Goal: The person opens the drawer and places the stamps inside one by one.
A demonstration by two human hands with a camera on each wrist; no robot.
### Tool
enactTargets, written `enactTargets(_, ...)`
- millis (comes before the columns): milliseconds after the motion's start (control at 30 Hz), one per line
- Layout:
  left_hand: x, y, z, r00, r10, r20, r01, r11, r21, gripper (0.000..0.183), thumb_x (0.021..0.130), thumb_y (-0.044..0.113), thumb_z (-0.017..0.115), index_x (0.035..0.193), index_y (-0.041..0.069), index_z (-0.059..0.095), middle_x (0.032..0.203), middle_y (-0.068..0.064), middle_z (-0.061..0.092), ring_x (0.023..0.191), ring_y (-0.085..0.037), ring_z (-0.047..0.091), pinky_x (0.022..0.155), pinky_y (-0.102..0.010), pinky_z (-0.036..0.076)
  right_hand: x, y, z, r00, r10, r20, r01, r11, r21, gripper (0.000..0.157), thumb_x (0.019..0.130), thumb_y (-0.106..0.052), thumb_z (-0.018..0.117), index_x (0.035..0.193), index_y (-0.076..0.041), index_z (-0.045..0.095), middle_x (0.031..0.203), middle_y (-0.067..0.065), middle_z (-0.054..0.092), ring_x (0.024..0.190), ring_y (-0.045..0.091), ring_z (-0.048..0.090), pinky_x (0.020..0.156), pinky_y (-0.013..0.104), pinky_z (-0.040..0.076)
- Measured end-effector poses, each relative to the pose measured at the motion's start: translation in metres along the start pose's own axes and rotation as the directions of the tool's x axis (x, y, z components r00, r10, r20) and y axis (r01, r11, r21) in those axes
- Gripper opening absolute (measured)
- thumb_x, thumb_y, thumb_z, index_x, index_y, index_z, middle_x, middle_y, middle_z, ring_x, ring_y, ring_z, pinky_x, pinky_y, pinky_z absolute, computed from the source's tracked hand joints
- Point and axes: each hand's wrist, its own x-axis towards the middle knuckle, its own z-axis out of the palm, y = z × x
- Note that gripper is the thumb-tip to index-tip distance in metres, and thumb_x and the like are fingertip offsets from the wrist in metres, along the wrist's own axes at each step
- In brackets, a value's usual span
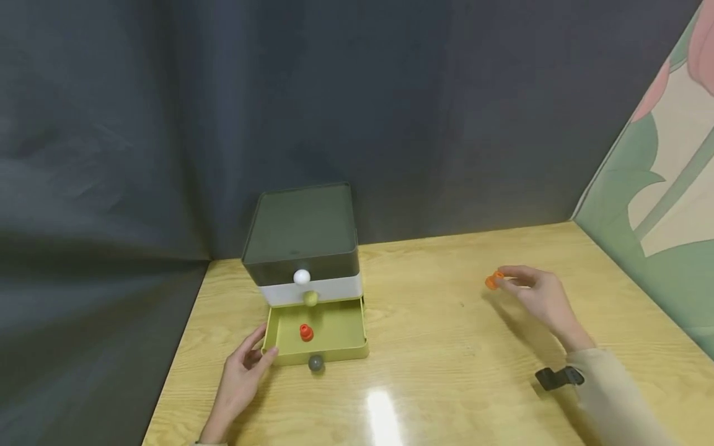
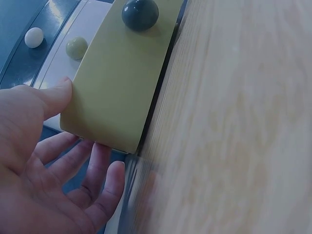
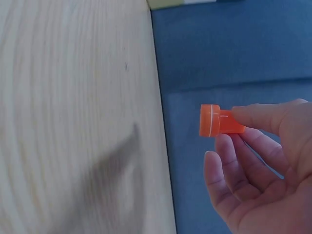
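A small desktop drawer unit has its lowest drawer, a yellow-green one, pulled out. Inside that drawer lies a small red stamp. My left hand holds the drawer's front left corner, thumb on the rim and fingers along its side. The left wrist view shows the thumb against the drawer front, below the dark knob. Off to the right, above the table, my right hand pinches a small orange stamp between thumb and fingertips. Its wide round end points away from the palm.
The wooden table meets a dark curtain at the back and left. A floral panel borders the right side. Above the pulled-out drawer, the white drawer and dark top drawer are closed.
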Motion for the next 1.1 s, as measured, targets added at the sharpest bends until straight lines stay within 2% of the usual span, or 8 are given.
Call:
enactTargets(133, 0.003, 0.001, 0.003, 1.0, 0.027, 0.007, -0.027, 1.0, -0.005, 0.06, 0.101, 0.027, 0.075, 0.157, 0.014, 0.055, 0.158, -0.017, 0.056, 0.103, -0.003, 0.064, 0.09, -0.019, 0.054, -0.005, -0.011, 0.004, 0.999, -0.039, -0.034, 0.039, 0.999, 0.011, 0.042, 0.103, -0.035, 0.072, 0.133, -0.006, 0.074, 0.128, 0.021, 0.076, 0.09, -0.022, 0.057, 0.074, 0.014, 0.051)
enactTargets(267, 0.004, 0.002, 0.001, 1.0, 0.021, -0.005, -0.021, 1.0, 0.022, 0.061, 0.101, 0.029, 0.075, 0.157, 0.016, 0.055, 0.158, -0.015, 0.056, 0.103, -0.002, 0.062, 0.091, -0.018, 0.052, -0.009, -0.024, 0.014, 0.996, -0.084, -0.027, 0.085, 0.996, 0.038, 0.038, 0.102, -0.029, 0.074, 0.131, -0.005, 0.075, 0.127, 0.021, 0.076, 0.091, -0.016, 0.063, 0.073, 0.017, 0.055)
enactTargets(500, 0.001, 0.001, -0.004, 0.999, -0.032, -0.002, 0.032, 0.999, 0.038, 0.063, 0.101, 0.031, 0.075, 0.158, 0.016, 0.053, 0.16, -0.014, 0.055, 0.105, 0.0, 0.06, 0.092, -0.015, 0.051, -0.012, -0.047, 0.034, 0.992, -0.119, 0.042, 0.116, 0.99, 0.08, 0.032, 0.101, -0.021, 0.075, 0.128, -0.003, 0.076, 0.122, 0.019, 0.078, 0.095, 0.022, 0.079, 0.074, 0.022, 0.059)
enactTargets(600, 0.001, 0.001, -0.004, 0.999, -0.038, 0.002, 0.038, 0.999, 0.036, 0.062, 0.102, 0.031, 0.074, 0.159, 0.016, 0.053, 0.161, -0.014, 0.054, 0.105, -0.001, 0.06, 0.092, -0.015, 0.05, -0.011, -0.054, 0.039, 0.988, -0.141, 0.066, 0.134, 0.986, 0.099, 0.03, 0.1, -0.016, 0.075, 0.127, -0.003, 0.076, 0.121, 0.019, 0.078, 0.095, 0.029, 0.079, 0.074, 0.023, 0.06)
enactTargets(800, -0.001, -0.002, 0.0, 0.999, -0.041, 0.007, 0.04, 0.999, 0.023, 0.062, 0.102, 0.029, 0.074, 0.158, 0.014, 0.053, 0.16, -0.016, 0.055, 0.102, 0.0, 0.06, 0.091, -0.016, 0.051, -0.013, -0.068, 0.045, 0.98, -0.167, 0.105, 0.151, 0.977, 0.149, 0.03, 0.098, -0.013, 0.077, 0.126, -0.003, 0.076, 0.12, 0.018, 0.078, 0.093, 0.025, 0.079, 0.075, 0.025, 0.061)
enactTargets(1100, -0.003, 0.001, 0.0, 0.999, -0.042, 0.004, 0.042, 0.999, 0.031, 0.062, 0.102, 0.028, 0.074, 0.158, 0.014, 0.053, 0.16, -0.017, 0.054, 0.102, 0.0, 0.06, 0.091, -0.017, 0.052, -0.015, -0.088, 0.058, 0.973, -0.159, 0.167, 0.124, 0.972, 0.201, 0.031, 0.096, -0.019, 0.081, 0.124, -0.006, 0.078, 0.115, 0.014, 0.08, 0.091, 0.024, 0.079, 0.076, 0.026, 0.061)
